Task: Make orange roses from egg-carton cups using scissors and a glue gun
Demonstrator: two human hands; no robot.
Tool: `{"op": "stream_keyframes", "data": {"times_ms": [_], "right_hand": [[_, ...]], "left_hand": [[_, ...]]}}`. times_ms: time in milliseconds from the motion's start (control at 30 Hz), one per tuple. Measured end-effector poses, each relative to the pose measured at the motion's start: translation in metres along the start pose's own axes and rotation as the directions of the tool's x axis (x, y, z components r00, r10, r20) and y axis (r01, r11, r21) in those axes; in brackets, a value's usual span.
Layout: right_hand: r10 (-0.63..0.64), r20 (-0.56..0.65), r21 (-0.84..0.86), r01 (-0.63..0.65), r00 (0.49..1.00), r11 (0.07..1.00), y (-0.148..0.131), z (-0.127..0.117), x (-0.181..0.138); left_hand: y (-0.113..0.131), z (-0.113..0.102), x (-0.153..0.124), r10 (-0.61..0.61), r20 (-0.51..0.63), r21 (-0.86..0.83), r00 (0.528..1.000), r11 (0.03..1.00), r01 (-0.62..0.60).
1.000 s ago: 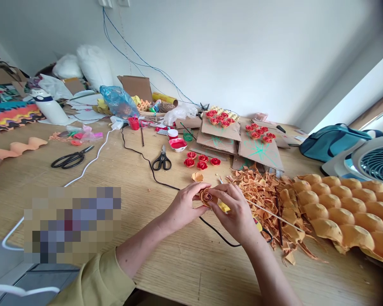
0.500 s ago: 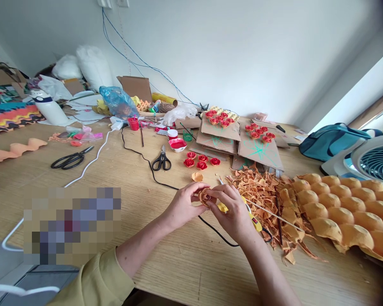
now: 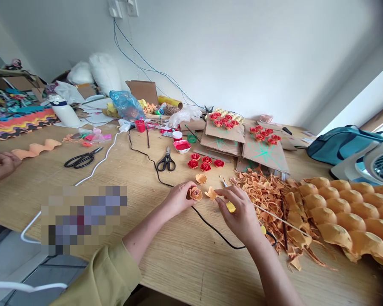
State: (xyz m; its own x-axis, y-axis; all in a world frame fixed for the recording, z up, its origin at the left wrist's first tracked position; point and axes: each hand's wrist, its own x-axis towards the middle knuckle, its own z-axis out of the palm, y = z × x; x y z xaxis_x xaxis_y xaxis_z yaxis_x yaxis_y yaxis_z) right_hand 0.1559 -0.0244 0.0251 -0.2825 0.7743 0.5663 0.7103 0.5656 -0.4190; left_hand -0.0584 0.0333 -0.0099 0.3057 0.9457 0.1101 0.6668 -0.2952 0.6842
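Between the fingers of my left hand (image 3: 179, 197) is an orange egg-carton rose (image 3: 195, 194) with curled layers. My right hand (image 3: 239, 208) pinches a small orange petal piece (image 3: 211, 193) by its edge, a short gap to the right of the rose. An orange egg-carton cup (image 3: 201, 179) stands on the table just beyond both hands. Under my right hand lies a yellow tool (image 3: 230, 207) with a black cord, mostly hidden. Several red-painted roses (image 3: 206, 160) sit farther back.
Orange scraps (image 3: 268, 191) and egg trays (image 3: 347, 208) cover the right side. Black scissors (image 3: 166, 162), a bowl of red paint (image 3: 181, 147) and stacked cardboard (image 3: 223, 144) lie behind. Another person's hand (image 3: 1, 166) is at the far left near an orange strip (image 3: 36, 148).
My hands have moved apart. The right hand now holds the petal piece away from the rose, which stays in my left hand. Another person's hand shows more at the left; the view has shifted.
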Motion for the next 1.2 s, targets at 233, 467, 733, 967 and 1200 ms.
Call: {"op": "stream_keyframes", "data": {"times_ms": [233, 467, 733, 967, 1200], "right_hand": [[0.065, 0.412, -0.190, 0.016, 0.909, 0.982, -0.031, 0.024, -0.013], [0.107, 0.596, -0.225, 0.038, 0.796, 0.974, -0.045, 0.030, -0.020], [0.090, 0.450, -0.152, -0.023, 0.889, 0.988, -0.041, 0.027, -0.020], [0.054, 0.142, -0.103, -0.040, 0.988, 0.994, -0.021, 0.027, -0.011], [0.044, 0.214, -0.152, -0.011, 0.976, 0.988, -0.021, 0.039, -0.006]], "left_hand": [[-0.006, -0.011, -0.010, -0.039, 0.052, 0.097, 0.998, 0.995, 0.034], [-0.001, -0.018, -0.018, -0.110, 0.049, 0.202, 0.993, 0.975, 0.098], [0.005, -0.007, -0.013, 0.136, 0.022, 0.077, 0.990, 0.988, -0.137], [0.008, 0.002, -0.027, 0.103, 0.007, 0.105, 0.995, 0.989, -0.103], [0.012, 0.009, -0.039, 0.117, 0.005, 0.008, 0.993, 0.993, -0.117]]}}
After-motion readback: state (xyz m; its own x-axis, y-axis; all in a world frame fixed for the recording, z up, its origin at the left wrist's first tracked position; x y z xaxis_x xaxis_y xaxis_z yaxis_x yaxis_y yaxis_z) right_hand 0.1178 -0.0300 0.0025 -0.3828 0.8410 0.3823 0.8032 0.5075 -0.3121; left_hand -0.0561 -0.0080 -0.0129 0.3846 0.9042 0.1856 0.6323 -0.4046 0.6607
